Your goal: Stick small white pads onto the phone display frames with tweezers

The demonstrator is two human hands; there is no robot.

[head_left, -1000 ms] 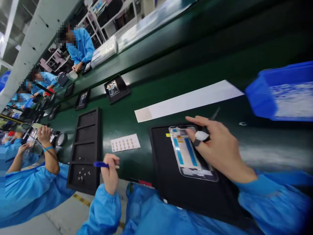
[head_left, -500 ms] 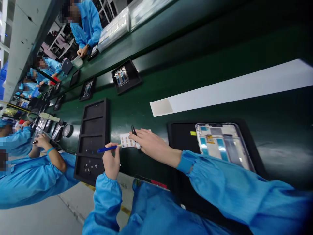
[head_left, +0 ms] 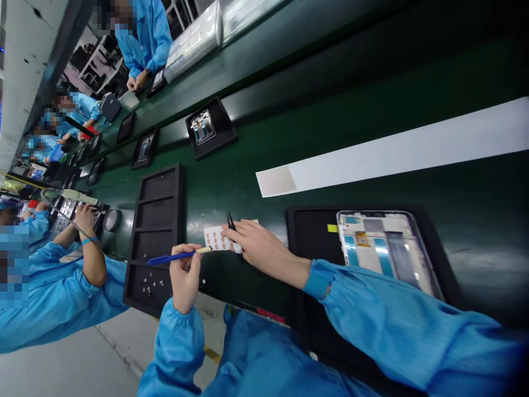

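Observation:
My left hand (head_left: 185,275) is closed around a blue pen-like tool (head_left: 176,256), whose pale tip touches the edge of a white sheet of small tan stickers (head_left: 217,238). My right hand (head_left: 253,245) rests on that same sheet and grips black tweezers (head_left: 230,221) that point away from me. To the right, a phone frame (head_left: 384,251) with blue strips lies on a black mat (head_left: 309,237), beyond my right sleeve.
A black compartment tray (head_left: 155,237) with several small screws sits left of the sheet. A long white strip (head_left: 388,151) lies across the green conveyor (head_left: 330,82). More black mats with phone frames (head_left: 203,127) line the belt. Other people in blue coats work at left and far back.
My right hand left the phone frame and crossed left with the tweezers to the sticker sheet. My left hand brought the blue tool's tip to the sheet. The view shifted left.

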